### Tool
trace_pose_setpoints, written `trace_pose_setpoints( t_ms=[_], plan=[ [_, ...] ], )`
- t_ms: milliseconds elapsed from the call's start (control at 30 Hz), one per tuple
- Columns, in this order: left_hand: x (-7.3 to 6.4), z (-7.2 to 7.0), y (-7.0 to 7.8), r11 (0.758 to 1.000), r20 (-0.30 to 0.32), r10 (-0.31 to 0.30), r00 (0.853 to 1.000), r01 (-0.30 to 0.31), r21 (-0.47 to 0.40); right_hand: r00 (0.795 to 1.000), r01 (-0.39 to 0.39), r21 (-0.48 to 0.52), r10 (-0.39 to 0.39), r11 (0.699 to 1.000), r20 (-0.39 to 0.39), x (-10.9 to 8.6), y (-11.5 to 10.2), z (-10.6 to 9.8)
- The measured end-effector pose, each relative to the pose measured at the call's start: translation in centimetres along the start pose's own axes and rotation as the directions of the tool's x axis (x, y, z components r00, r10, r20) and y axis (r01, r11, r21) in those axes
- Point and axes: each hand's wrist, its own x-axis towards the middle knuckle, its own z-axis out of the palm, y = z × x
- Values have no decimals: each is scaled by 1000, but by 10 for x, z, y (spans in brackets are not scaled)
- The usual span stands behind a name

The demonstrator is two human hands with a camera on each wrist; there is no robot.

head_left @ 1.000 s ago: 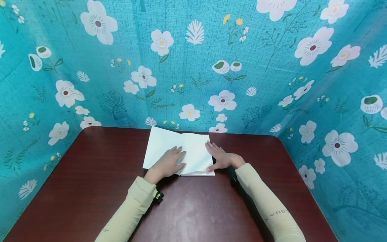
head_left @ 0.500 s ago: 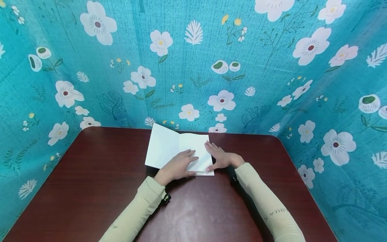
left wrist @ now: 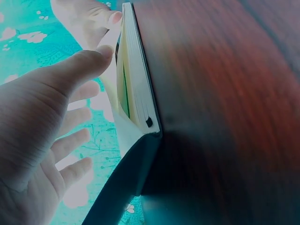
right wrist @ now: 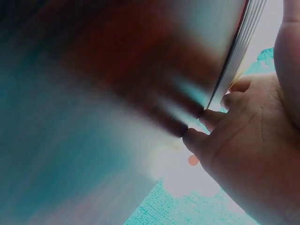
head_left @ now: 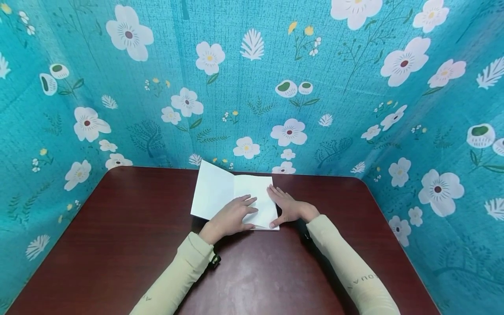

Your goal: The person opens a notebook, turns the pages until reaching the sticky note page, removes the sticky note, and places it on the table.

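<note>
An open notebook (head_left: 214, 192) with blank white pages lies at the far side of the table, its left leaf tilted up. My left hand (head_left: 233, 215) is over the lower part of the right page (head_left: 252, 186), fingers spread and loosely bent. In the left wrist view, its thumb (left wrist: 86, 65) is by the raised page edges, and the dark cover (left wrist: 122, 173) slants up from the spine. My right hand (head_left: 290, 208) rests along the notebook's right edge, fingers extended, thumb at the near corner. The right wrist view shows its fingertips (right wrist: 194, 140) at the table beside the page block (right wrist: 239, 47).
The dark reddish-brown table (head_left: 130, 227) extends to both sides and in front of the notebook. A turquoise floral curtain (head_left: 236, 87) hangs behind its far edge and along both sides.
My left hand has moved right, from near the notebook's middle fold onto the right page. The left leaf has risen to a steeper tilt. My right hand has stayed nearly still.
</note>
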Motion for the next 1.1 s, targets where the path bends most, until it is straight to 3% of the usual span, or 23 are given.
trace_pose_setpoints(
  t_ms=[300,533,633,933,1033,1100],
  plan=[
    [-4,-4,2,990,-57,95,994,-88,114,1000,9,-27,-10,1000,-21,-4,-2,0],
    [-11,-11,4,985,-104,112,988,-97,140,999,23,-22,-24,999,-28,-6,-2,-1],
    [-16,-15,5,983,-154,120,981,-96,158,999,17,-20,-17,1000,-31,-7,-2,-2],
    [-27,-25,9,967,-336,121,934,-35,251,1000,-1,-21,0,1000,-25,-6,-2,0],
    [-28,-29,9,970,-416,103,903,2,244,1000,4,-15,-4,1000,-27,-6,-2,1],
    [-30,-31,9,976,-480,88,873,21,217,1000,5,-8,-5,1000,-27,-6,-2,2]
  ],
)
